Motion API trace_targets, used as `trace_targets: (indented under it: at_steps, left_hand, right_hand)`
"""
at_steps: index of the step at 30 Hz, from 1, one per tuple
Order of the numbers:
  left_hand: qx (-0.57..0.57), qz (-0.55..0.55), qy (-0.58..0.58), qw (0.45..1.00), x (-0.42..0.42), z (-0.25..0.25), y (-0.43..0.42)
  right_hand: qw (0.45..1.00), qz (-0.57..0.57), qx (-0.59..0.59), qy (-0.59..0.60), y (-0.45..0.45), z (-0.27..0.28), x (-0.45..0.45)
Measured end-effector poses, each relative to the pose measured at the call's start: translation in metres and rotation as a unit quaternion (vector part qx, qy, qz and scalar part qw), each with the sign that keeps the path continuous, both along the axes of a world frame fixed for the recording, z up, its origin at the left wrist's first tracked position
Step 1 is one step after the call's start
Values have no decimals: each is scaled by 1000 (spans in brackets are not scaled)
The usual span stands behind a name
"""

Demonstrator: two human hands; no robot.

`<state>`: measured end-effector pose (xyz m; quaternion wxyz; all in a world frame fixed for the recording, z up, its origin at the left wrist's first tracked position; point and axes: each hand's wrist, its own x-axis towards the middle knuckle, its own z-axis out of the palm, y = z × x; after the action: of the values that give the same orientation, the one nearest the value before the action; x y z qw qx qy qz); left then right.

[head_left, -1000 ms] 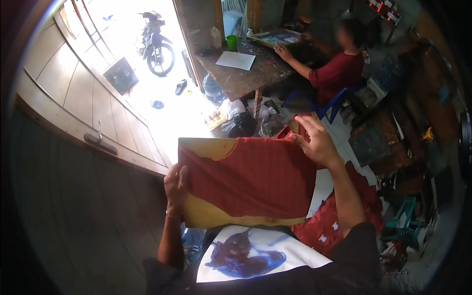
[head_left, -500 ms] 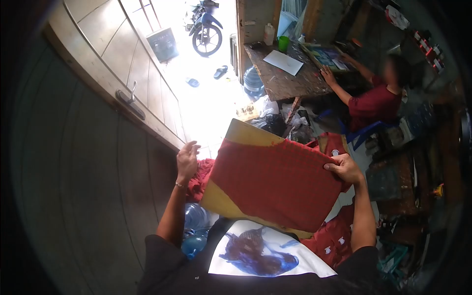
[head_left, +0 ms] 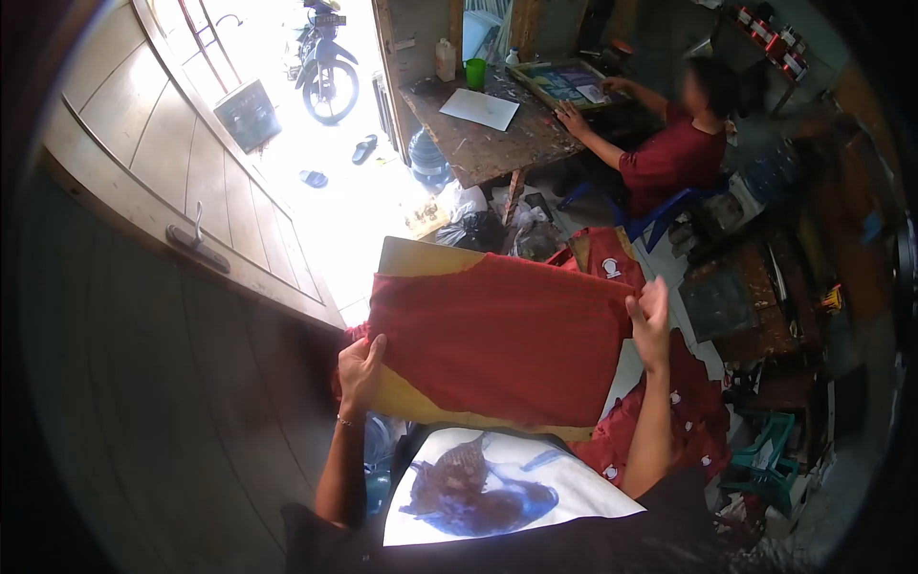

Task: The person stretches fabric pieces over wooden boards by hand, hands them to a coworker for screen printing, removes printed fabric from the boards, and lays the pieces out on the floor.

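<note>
A red cloth piece [head_left: 497, 335] is stretched over a flat yellowish board [head_left: 421, 258], which shows bare at its upper left corner and along its lower edge. My left hand [head_left: 360, 373] grips the left edge, thumb on top of the cloth. At the right edge, my right hand [head_left: 651, 325] is open, fingers raised and apart, with the thumb close to the cloth; whether it touches I cannot tell. Behind that edge lies another red piece with a white emblem [head_left: 610, 269]. More red pieces with white emblems [head_left: 660, 421] lie below, right of the board.
A wooden door [head_left: 191, 182] stands at the left, beside a bright doorway with a motorbike [head_left: 327, 77] outside. Ahead, a co-worker [head_left: 679, 143] sits at a stained table [head_left: 478, 153]. Plastic bags [head_left: 470, 230] lie under it. A green plastic stool [head_left: 765, 450] is at the lower right.
My left hand has gone from free and raised to gripping the board's left edge. My right hand has let go of the right edge and opened. The view has turned right.
</note>
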<state>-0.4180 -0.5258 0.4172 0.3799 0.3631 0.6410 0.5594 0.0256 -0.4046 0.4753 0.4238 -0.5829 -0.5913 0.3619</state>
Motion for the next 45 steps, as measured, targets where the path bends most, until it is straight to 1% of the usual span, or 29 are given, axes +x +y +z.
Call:
trace_targets:
  at_steps: [1,2,3,5,6,8,9,10,12,13,16,19,20,22,23,24,26,27,29,32,34,35,36,37,39,40,42,44,45]
  left_hand:
    - [12,1,-26,1000,4,3,1]
    - [22,5,-50,998,4,6,0]
    - [21,6,-49,999,3,4,1]
    - [-9,-11,-28,1000,0,-4,-2]
    - [-12,-13,-25,1000,-5,-9,-4]
    - [-118,-27,-34,992,-17,-19,-9]
    - [-113,-30,-31,993,-17,-20,-8]
    - [-119,-29,-30,992,-19,-21,-13]
    - [-127,-21,-121,984,-17,-17,-13]
    - [-111,8,-143,983,-7,-10,-13]
    - [-76,-15,-151,985,-13,-20,-17]
    - [-90,-45,-191,976,-22,-20,-19]
    - [-90,-45,-191,976,-17,-19,-16]
    - [46,37,-64,996,-6,-13,-10]
    - [25,16,-74,997,-7,-6,-10]
    - [20,53,-25,998,-6,-11,-9]
    - [12,5,23,1000,-19,-30,-11]
    - [11,8,24,1000,-18,-26,-11]
    - [23,-5,-117,993,-12,-18,-12]
    - [17,10,-127,992,-7,-8,-12]
    - [16,34,-79,996,-1,-3,-9]
    - [-15,14,-70,997,-6,-3,-10]
    - [-17,30,-48,998,-6,-6,-9]
    - [-8,30,-84,996,-8,-12,-7]
    - [0,30,-118,993,-15,-23,-5]
    - [-35,10,-99,994,-19,-26,-7]
    - [-74,2,-83,994,-27,-32,-12]
    - [-90,-1,-109,990,-30,-36,-13]
    - [-97,5,-129,987,-31,-37,-13]
  right_hand:
    - [992,-21,-85,94,-18,-22,8]
    - [972,13,-182,145,-33,-19,-3]
    - [972,14,-183,146,-40,-18,-11]
    - [963,21,-146,224,-55,-17,-22]
    - [962,19,-149,228,-61,-19,-22]
    - [957,1,-154,246,-67,-18,-16]
    - [956,1,-154,248,-67,-15,-12]
    - [958,0,-144,248,-71,-13,-6]
    - [960,-3,-131,246,-75,-10,7]
    - [964,2,-129,232,-76,-10,13]
    - [969,14,-135,206,-74,-8,18]
    - [973,20,-129,192,-71,-8,21]
    - [975,6,-130,183,-72,-6,21]
    - [976,11,-129,173,-64,-2,19]
    - [979,17,-139,146,-70,1,27]
    - [982,30,-147,118,-69,2,31]
    - [980,52,-160,110,-67,-1,35]
    - [978,50,-160,125,-66,-5,36]
    - [976,47,-160,138,-63,-16,43]
    - [974,47,-182,123,-60,-31,51]
    - [972,26,-185,141,-59,-25,45]
    - [968,46,-204,137,-58,-21,47]
    - [969,38,-201,137,-57,-19,45]
    - [970,46,-200,130,-55,-18,40]
    - [964,78,-228,116,-51,-14,39]
    - [963,81,-230,116,-50,-13,44]
    - [964,161,-202,56,-39,-18,54]
    - [956,168,-223,86,-26,-12,62]
    - [981,84,-155,78,-20,-5,63]
